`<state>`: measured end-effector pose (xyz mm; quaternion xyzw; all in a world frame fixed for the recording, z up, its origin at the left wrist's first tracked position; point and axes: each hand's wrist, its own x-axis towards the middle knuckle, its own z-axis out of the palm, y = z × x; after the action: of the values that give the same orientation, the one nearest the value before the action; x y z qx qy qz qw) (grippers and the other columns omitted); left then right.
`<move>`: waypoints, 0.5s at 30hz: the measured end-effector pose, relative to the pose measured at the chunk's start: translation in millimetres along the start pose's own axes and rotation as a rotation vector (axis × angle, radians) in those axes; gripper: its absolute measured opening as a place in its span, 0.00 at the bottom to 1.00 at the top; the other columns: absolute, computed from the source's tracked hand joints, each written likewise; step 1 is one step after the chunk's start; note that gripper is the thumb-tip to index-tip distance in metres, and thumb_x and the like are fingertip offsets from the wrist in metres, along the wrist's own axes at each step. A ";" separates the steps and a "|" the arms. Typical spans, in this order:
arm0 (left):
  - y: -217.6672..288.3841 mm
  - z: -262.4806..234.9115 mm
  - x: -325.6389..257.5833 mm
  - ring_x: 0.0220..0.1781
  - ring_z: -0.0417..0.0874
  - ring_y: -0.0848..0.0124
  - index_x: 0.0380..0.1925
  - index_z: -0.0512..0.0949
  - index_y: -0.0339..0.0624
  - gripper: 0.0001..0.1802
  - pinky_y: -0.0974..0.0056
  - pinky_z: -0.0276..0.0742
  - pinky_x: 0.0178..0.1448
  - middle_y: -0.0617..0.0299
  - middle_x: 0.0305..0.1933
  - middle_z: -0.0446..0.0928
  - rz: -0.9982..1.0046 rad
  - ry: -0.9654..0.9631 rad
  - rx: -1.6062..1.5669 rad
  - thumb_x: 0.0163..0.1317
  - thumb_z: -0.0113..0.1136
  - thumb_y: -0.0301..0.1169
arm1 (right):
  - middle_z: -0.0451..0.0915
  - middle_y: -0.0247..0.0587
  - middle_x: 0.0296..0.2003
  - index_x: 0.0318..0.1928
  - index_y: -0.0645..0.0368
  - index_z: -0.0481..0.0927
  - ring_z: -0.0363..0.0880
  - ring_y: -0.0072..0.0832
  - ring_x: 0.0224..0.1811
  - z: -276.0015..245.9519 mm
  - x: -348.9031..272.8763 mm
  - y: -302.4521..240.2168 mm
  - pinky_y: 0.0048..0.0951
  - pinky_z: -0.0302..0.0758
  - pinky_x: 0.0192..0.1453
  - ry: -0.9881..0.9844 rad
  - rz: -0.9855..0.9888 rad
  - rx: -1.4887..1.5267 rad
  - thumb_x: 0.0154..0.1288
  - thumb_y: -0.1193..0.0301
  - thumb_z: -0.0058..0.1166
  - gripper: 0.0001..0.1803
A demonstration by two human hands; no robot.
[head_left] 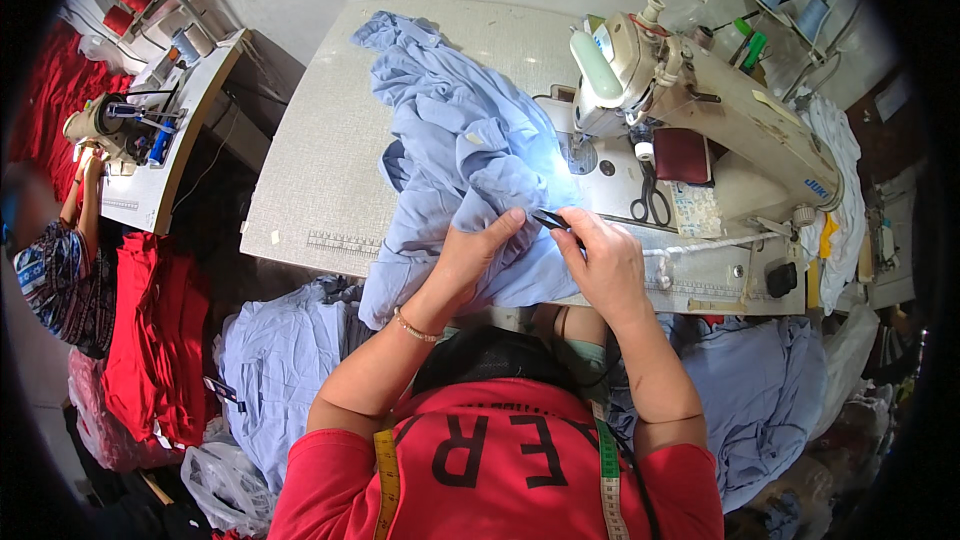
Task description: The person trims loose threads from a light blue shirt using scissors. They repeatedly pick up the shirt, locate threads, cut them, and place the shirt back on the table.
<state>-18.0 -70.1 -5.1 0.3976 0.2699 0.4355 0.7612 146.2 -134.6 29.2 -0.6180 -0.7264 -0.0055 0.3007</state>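
Left hand [472,252] pinches light-blue garment [470,155] on bench [320,155]; right hand [608,265] grips small dark tool [550,219] (touching fabric), beside sewing machine [700,90].

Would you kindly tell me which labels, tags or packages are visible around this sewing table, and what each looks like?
Printed label: pale rectangle stuck on the sewing machine bed, beside the scissors.
Hang tag: small dark and white card on the blue garment pile, lower left.
Plastic bag: crumpled, clear whitish, on the floor at lower left.
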 end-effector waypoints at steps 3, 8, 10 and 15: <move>-2.2 -1.9 0.5 0.53 0.74 0.72 0.56 0.69 0.38 0.24 0.67 0.68 0.59 0.63 0.52 0.74 0.016 -0.005 0.020 0.60 0.61 0.27 | 0.79 0.41 0.30 0.41 0.55 0.78 0.79 0.42 0.30 -2.3 1.2 -4.6 0.39 0.73 0.33 -0.019 -0.032 -0.076 0.59 0.67 0.56 0.11; -6.0 -4.9 1.1 0.51 0.74 0.73 0.54 0.70 0.37 0.21 0.67 0.69 0.57 0.63 0.50 0.75 0.047 0.003 0.016 0.61 0.59 0.27 | 0.81 0.41 0.32 0.41 0.58 0.79 0.80 0.37 0.31 4.3 1.1 1.4 0.33 0.75 0.34 -0.072 0.081 0.135 0.59 0.67 0.58 0.11; -4.4 -4.4 0.8 0.51 0.75 0.73 0.54 0.70 0.37 0.20 0.67 0.70 0.57 0.63 0.49 0.75 0.031 -0.004 -0.005 0.61 0.59 0.27 | 0.81 0.42 0.30 0.40 0.59 0.79 0.80 0.33 0.30 15.0 -2.3 11.3 0.29 0.75 0.34 -0.090 0.184 0.390 0.59 0.67 0.58 0.11; -1.1 -3.8 -0.5 0.51 0.75 0.73 0.53 0.70 0.38 0.20 0.67 0.70 0.57 0.63 0.49 0.75 0.009 -0.026 -0.015 0.61 0.58 0.26 | 0.79 0.44 0.27 0.40 0.59 0.79 0.79 0.28 0.27 30.7 -5.8 23.2 0.25 0.74 0.33 -0.119 0.239 0.681 0.59 0.66 0.60 0.12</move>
<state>-20.6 -69.5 -8.0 0.3988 0.2547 0.4358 0.7656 154.2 -122.6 -6.9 -0.5622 -0.6255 0.3077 0.4450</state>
